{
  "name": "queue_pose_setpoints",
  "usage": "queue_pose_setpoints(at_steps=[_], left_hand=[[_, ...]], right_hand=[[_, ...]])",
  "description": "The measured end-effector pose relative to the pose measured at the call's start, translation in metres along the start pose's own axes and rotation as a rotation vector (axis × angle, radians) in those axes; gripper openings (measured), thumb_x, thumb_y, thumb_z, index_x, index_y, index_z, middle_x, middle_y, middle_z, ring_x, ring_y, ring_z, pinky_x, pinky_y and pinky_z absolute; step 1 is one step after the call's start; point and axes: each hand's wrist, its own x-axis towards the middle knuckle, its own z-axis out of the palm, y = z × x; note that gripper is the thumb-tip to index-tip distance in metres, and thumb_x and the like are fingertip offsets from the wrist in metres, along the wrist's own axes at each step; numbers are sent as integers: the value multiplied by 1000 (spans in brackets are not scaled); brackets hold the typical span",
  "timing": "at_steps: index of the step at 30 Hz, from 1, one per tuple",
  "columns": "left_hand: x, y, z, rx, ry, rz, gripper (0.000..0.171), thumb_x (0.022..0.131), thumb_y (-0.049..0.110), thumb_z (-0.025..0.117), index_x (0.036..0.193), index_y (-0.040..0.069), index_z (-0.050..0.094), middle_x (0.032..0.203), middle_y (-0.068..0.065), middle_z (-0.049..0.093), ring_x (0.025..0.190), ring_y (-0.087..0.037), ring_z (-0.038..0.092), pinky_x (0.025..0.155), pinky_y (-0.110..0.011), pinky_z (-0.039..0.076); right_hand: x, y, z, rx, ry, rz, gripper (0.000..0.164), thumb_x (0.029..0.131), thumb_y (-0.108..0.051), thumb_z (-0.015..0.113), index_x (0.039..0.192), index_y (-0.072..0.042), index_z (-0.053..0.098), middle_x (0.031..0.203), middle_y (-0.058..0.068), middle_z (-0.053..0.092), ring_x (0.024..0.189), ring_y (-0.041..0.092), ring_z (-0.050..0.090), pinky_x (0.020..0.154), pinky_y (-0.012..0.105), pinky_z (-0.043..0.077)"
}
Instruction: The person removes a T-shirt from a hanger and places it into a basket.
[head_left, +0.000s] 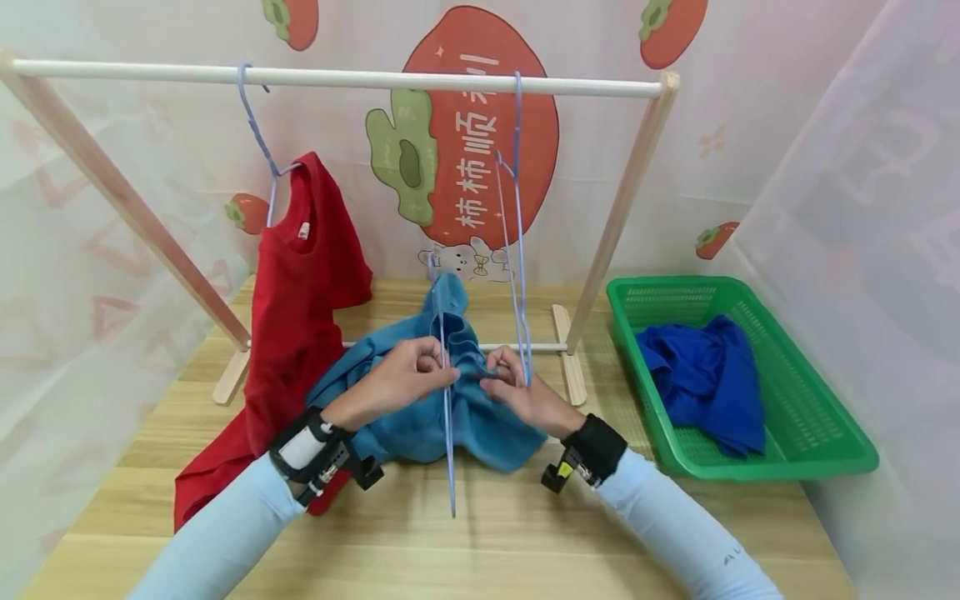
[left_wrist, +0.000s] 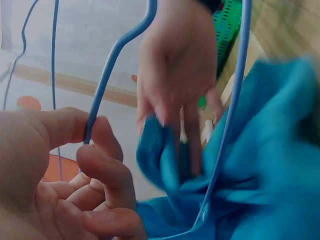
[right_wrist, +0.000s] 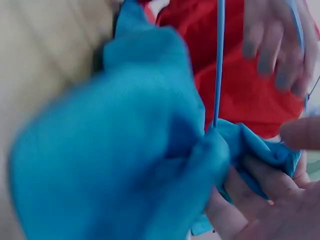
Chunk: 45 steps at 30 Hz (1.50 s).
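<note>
My left hand (head_left: 405, 375) pinches the wire of a blue hanger (head_left: 451, 467) between thumb and fingers; the left wrist view shows the hanger wire (left_wrist: 106, 75) in that grip. A teal garment (head_left: 495, 433) lies bunched over the table around the hanger, whose far end is inside the cloth. My right hand (head_left: 528, 396) holds a fold of the teal garment to the right of the wire. In the right wrist view, fingers (right_wrist: 270, 175) lie under the gathered cloth (right_wrist: 125, 140), with the thumb above it.
A wooden rack with a white bar (head_left: 360, 78) spans the table. From it hang a red shirt (head_left: 296, 275) on a blue hanger at left and a bare blue hanger (head_left: 520, 217) just over my right hand. At right, a green basket (head_left: 817, 468) holds blue cloth (head_left: 701, 383).
</note>
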Motion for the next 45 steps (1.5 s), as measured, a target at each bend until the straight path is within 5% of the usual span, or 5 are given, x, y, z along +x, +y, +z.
queue_pose_setpoints(at_steps=[10, 15, 24, 38, 45], left_hand=[[-64, 15, -24, 87, 53, 103, 20, 102, 20, 69, 106, 3, 59, 66, -5, 55, 56, -15, 50, 58, -25, 46], [-84, 17, -31, 48, 82, 178, 17, 103, 14, 67, 106, 1, 56, 64, -5, 51, 51, -17, 46, 54, -25, 45], [-95, 23, -39, 48, 155, 207, 16, 105, 13, 64, 107, 0, 56, 71, -5, 66, 53, -17, 52, 53, -27, 47], [-107, 55, -53, 145, 196, 278, 15, 101, 6, 67, 108, 1, 54, 67, -1, 58, 53, -17, 50, 54, -27, 47], [-100, 96, -69, 254, 194, 258, 16, 104, 14, 66, 110, 4, 54, 69, -5, 56, 54, -20, 49, 53, -29, 45]], right_hand=[[80, 9, 0, -602, 83, -106, 108, 84, -43, 82, 168, -20, 18, 167, 30, 19, 153, 45, 31, 122, 64, 35], [115, 17, 9, -737, 50, 83, 119, 79, -67, 81, 169, -41, 7, 173, 28, -20, 162, 54, -4, 120, 77, 24], [126, 15, 79, -1142, -83, 121, 122, 68, -91, 71, 166, -52, 9, 177, 20, -15, 162, 54, -6, 116, 86, 16], [86, 28, 55, -921, -23, -20, 64, 83, -32, 90, 134, 0, 68, 173, 24, 26, 160, 47, 26, 116, 74, 36], [46, 29, 16, -944, 161, -193, 16, 78, -3, 79, 86, -9, 66, 93, 9, 69, 83, 21, 68, 75, 40, 60]])
